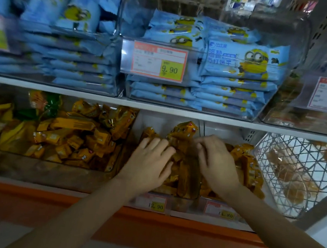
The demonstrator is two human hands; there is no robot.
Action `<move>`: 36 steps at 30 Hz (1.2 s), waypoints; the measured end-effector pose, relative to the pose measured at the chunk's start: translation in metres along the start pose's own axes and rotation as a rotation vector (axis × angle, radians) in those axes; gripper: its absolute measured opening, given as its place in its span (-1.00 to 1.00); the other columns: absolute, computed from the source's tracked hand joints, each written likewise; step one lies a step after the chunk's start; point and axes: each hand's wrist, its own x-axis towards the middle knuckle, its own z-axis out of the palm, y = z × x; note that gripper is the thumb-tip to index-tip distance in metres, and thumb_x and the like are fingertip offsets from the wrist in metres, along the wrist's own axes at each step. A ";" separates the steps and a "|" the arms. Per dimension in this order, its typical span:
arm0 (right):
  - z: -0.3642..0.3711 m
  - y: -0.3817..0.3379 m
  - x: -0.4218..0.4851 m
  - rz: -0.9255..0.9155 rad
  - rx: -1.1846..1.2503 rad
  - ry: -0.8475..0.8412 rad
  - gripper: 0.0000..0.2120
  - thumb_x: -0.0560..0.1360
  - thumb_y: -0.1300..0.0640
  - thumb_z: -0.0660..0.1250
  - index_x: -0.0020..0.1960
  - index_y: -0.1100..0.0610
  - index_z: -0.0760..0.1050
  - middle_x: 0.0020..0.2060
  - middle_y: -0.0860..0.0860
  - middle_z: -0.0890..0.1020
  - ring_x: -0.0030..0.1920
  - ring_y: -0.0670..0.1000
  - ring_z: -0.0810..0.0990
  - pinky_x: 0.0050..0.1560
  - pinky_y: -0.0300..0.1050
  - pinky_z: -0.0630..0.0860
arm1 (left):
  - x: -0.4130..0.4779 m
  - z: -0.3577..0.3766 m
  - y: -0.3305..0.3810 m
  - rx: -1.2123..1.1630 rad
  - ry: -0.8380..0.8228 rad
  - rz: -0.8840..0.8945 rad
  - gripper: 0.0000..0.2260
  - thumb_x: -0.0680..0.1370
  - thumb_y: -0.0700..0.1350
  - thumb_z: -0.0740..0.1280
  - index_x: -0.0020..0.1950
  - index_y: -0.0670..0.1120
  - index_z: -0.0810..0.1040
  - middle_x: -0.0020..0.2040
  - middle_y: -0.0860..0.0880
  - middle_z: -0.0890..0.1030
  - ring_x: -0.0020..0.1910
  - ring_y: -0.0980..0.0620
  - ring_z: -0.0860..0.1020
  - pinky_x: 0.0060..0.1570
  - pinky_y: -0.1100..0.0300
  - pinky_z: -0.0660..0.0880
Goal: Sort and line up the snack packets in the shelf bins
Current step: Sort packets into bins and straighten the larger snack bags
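On the lower shelf (30, 194), your left hand (150, 161) lay flat, fingers straight and spread, on the orange snack packets (182, 178); your right hand (215, 161) curled just beside it, though whether it pinched a packet could not be told; the packets between your hands ran lengthwise front to back; one tilted packet (184, 131) stood just beyond your fingertips, nearer your right hand.

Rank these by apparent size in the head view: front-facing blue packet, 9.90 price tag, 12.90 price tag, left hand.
1. front-facing blue packet
2. 9.90 price tag and left hand: about alike, and the hand is nearer the camera, so unranked
3. 12.90 price tag
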 end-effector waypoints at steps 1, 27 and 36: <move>0.002 -0.015 0.000 -0.085 -0.017 -0.043 -0.75 0.59 0.12 0.09 0.08 0.15 0.51 -0.09 0.05 0.55 -0.04 0.01 0.49 -0.05 -0.26 0.34 | -0.009 -0.006 -0.010 0.024 0.034 -0.023 -0.76 0.51 -0.03 0.12 -0.02 -0.08 0.53 -0.11 -0.04 0.52 -0.08 -0.03 0.44 -0.03 0.09 0.28; 0.163 -0.240 0.132 0.066 -0.014 -0.846 -0.13 0.47 -0.39 0.06 0.55 0.04 -0.23 0.54 0.10 -0.03 0.51 0.19 0.01 0.47 0.11 0.11 | -0.216 -0.050 -0.184 0.045 0.068 -0.617 -0.54 0.65 0.04 -0.09 0.35 -0.13 0.43 0.36 -0.15 0.44 0.39 -0.12 0.30 0.39 0.10 0.11; 0.148 -0.243 0.134 -0.263 -0.232 -0.857 -0.02 0.36 -0.30 0.37 0.54 0.01 -0.09 0.44 0.12 0.24 0.33 0.19 0.37 0.23 0.00 0.43 | -0.218 -0.044 -0.187 0.033 0.087 -0.615 -0.61 0.63 0.01 0.01 0.35 -0.09 0.45 0.36 -0.11 0.44 0.41 -0.14 0.32 0.36 -0.06 0.28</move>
